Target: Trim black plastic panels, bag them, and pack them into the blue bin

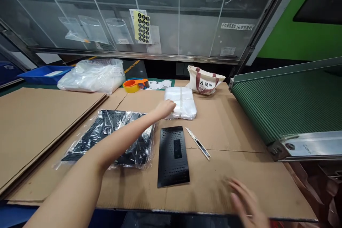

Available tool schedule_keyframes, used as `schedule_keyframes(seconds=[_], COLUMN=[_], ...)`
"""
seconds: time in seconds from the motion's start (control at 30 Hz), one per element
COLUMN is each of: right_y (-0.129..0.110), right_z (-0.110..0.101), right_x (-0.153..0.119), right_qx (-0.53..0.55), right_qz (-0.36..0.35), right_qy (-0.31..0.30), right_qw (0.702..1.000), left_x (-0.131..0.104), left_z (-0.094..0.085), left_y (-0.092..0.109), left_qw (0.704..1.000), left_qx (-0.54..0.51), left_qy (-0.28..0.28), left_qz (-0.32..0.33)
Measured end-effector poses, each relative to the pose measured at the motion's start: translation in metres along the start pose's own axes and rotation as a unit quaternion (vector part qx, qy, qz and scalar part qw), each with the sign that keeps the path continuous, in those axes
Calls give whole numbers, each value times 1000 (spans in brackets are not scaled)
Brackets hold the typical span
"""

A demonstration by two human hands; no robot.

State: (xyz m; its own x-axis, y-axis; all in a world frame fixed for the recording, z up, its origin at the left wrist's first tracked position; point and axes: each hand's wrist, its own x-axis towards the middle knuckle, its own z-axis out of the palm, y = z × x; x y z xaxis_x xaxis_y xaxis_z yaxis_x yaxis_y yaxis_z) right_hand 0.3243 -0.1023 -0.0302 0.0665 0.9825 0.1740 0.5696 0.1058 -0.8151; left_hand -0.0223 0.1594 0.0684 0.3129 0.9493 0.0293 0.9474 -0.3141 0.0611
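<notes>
My left hand (165,109) reaches across to the left edge of a banded stack of clear plastic bags (184,98). Its fingers are curled closed at the bags; the fingertips are partly hidden. Low at the right, my right hand (245,201) hovers over the cardboard, blurred, fingers apart and holding nothing. Between the hands lies a black perforated panel (172,171) with a dark rectangle in it. Beside it rests a utility knife (198,143), set diagonally. Under my left forearm, black pieces in a clear bag (107,131) lie flat, partly covered by the arm.
Stacked cardboard sheets (45,121) stand at left. Along the back are a blue tray (40,74), a bulky plastic bundle (93,74), a tape dispenser (133,84) and a canvas bag (204,82). A green conveyor belt (291,99) borders the right; clear bins (165,10) hang above.
</notes>
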Motion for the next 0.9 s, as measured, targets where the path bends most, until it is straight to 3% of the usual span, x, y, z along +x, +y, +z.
schedule_keyframes(seconds=[0.13, 0.2, 0.27, 0.37, 0.47, 0.67, 0.9], right_y=[-48, -65, -75, -84, -91, -108, -116], right_z=[95, 126, 141, 142, 129, 108, 126], right_x=[10, 12, 12, 10, 11, 36, 94], right_qx=[-57, -34, 40, 181, 236, 201, 97], right_qz=[-66, -64, -38, 45, 95, 3, -94], right_qy=[-18, 10, 33, 68, 126, 176, 176], right_qw=[996, 997, 998, 980, 959, 964, 975], left_x=[20, 22, 20, 14, 9, 12, 21], left_z=[-1, 0, 2, 6, 10, 18, 16], left_y=[-11, -14, -15, -18, -18, -14, -18], left_qw=[997, 996, 995, 993, 991, 984, 959], left_qx=[-59, -78, -94, -116, -134, -174, -273], left_qy=[-15, -17, -22, -27, -22, -29, -62], left_qz=[-43, -47, -34, -8, -3, -14, -43])
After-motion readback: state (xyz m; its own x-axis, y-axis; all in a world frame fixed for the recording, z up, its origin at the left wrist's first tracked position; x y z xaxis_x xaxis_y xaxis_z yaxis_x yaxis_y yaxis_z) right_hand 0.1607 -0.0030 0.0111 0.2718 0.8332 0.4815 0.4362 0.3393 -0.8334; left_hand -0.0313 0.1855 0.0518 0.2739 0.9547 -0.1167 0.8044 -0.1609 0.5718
